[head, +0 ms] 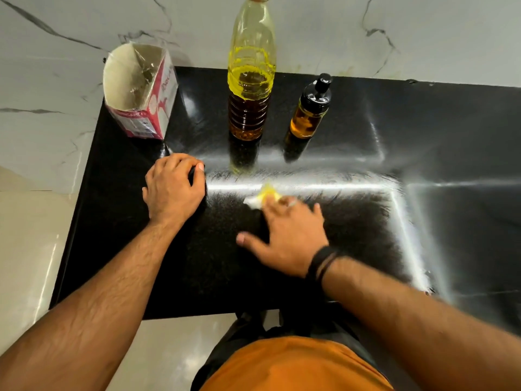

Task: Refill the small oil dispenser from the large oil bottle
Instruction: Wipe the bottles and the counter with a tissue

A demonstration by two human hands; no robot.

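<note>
The large oil bottle (pixel 251 80) stands upright at the far centre of the black counter (pixel 141 263), partly filled. The small oil dispenser (pixel 310 108) stands just right of it, apart from it, black cap on and amber oil inside.

The right hand (pixel 287 235) lies flat, fingers straight, pressing an oil-yellowed tissue (pixel 263 196) onto the counter in front of the bottle. The picture is blurred there.

The left hand (pixel 174 187) rests on the near-left counter with fingers curled. Whether it holds anything cannot be told.

An opened carton (pixel 141 91) sits tilted at the far left.

Risks, as judged:
- A wide wiping stroke could strike the tall bottle and tip it.
- Oil residue on the counter or fingers could make either container slip when lifted.
- The bottle's top is out of frame, so its closure is unconfirmed.
</note>
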